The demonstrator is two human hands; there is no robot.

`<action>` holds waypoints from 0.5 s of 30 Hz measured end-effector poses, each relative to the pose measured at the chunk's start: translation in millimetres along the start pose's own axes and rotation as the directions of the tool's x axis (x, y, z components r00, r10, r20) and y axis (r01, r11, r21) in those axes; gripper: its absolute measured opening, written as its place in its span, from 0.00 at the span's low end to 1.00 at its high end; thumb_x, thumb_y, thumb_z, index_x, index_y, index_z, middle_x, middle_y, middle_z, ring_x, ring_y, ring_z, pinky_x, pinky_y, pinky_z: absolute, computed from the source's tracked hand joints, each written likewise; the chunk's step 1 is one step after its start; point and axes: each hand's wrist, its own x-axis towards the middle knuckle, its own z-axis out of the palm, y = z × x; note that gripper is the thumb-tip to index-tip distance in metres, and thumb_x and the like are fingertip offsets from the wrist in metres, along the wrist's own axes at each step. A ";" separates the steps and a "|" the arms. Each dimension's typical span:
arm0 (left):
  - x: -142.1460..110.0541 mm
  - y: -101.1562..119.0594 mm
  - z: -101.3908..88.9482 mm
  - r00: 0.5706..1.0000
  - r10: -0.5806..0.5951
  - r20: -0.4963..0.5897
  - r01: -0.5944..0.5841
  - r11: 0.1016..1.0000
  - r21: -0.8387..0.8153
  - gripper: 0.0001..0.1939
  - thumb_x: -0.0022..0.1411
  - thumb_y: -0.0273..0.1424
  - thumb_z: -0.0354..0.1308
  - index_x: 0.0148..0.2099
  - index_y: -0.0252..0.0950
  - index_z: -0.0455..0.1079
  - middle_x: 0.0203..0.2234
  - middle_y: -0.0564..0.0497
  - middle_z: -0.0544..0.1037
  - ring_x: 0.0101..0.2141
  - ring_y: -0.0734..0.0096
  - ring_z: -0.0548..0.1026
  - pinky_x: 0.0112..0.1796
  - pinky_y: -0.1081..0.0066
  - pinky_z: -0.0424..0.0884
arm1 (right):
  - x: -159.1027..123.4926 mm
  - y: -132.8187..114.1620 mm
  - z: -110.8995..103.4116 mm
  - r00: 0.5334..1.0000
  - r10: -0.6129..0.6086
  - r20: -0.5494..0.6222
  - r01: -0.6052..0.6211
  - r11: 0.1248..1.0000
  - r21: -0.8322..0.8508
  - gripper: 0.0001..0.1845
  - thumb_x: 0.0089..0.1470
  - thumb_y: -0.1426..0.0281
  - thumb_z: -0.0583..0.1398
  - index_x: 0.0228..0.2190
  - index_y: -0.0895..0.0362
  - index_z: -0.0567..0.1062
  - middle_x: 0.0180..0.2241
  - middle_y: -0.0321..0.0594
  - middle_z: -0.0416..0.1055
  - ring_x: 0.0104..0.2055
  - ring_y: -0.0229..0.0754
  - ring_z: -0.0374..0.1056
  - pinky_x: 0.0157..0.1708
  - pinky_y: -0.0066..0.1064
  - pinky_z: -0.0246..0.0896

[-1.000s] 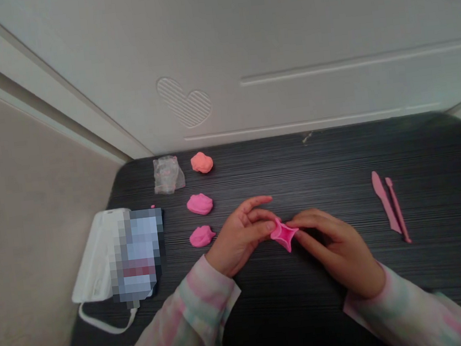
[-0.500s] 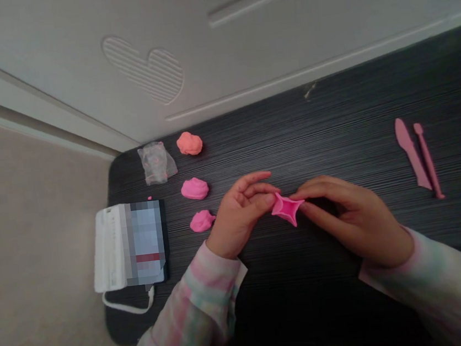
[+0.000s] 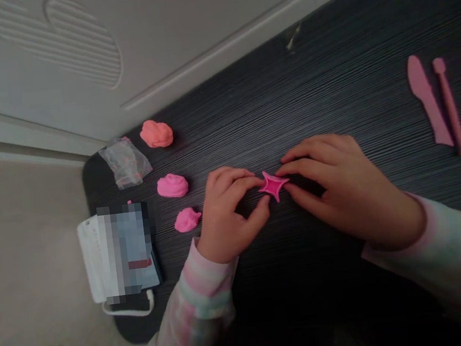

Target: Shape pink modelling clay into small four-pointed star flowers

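A small pink modelling-clay piece (image 3: 274, 185), shaped like a hollow four-pointed star with a darker hollow in the middle, is between my two hands. My left hand (image 3: 232, 211) has its thumb and index fingertip at the star's left side, the other fingers curled behind. From the right, my right hand (image 3: 340, 185) pinches the opposite point with thumb and fingers. The underside of the star is hidden, and whether it rests on the table I cannot tell. Left of my left hand lie two pink clay lumps (image 3: 172, 185) and an orange clay lump (image 3: 156, 133).
On the dark table (image 3: 228, 117), a pink plastic knife (image 3: 428, 100) and a slim pink tool (image 3: 450, 106) lie at right. A clear plastic bag (image 3: 126, 161) and a white device (image 3: 97, 260) with a cable are at left. A white panel (image 3: 181, 28) borders the far edge.
The view has shifted and tilted. The star now shows its hollow from more directly above. My left index finger and thumb have spread around its left side; my right hand still pinches it.
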 end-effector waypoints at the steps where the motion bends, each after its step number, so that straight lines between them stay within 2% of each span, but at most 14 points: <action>1: 0.1 -1.0 1.2 1.000 0.003 -0.011 -0.003 1.000 0.012 0.07 0.50 0.27 0.57 0.34 0.36 0.70 0.32 0.50 0.73 0.38 0.68 0.68 0.43 0.63 0.63 | -0.1 0.0 -0.1 1.000 -0.001 0.000 0.001 1.000 0.005 0.09 0.50 0.68 0.54 0.34 0.54 0.72 0.39 0.40 0.69 0.44 0.46 0.61 0.42 0.41 0.53; 11: 0.7 -5.1 1.1 1.000 0.028 -0.013 -0.027 0.999 0.038 0.05 0.49 0.25 0.58 0.32 0.35 0.71 0.30 0.50 0.74 0.37 0.70 0.68 0.41 0.65 0.65 | -1.1 -0.2 -0.3 1.000 0.022 -0.006 -0.022 1.000 0.022 0.06 0.51 0.68 0.55 0.31 0.53 0.72 0.39 0.38 0.69 0.44 0.45 0.61 0.43 0.41 0.53; 15: 0.9 -4.6 1.4 1.000 -0.004 -0.016 0.004 1.000 0.029 0.05 0.50 0.25 0.58 0.32 0.36 0.71 0.30 0.51 0.74 0.37 0.70 0.68 0.41 0.65 0.65 | -0.8 -0.4 -1.1 1.000 0.031 -0.002 -0.031 0.999 0.016 0.06 0.50 0.69 0.55 0.31 0.53 0.72 0.39 0.38 0.69 0.44 0.45 0.61 0.43 0.41 0.53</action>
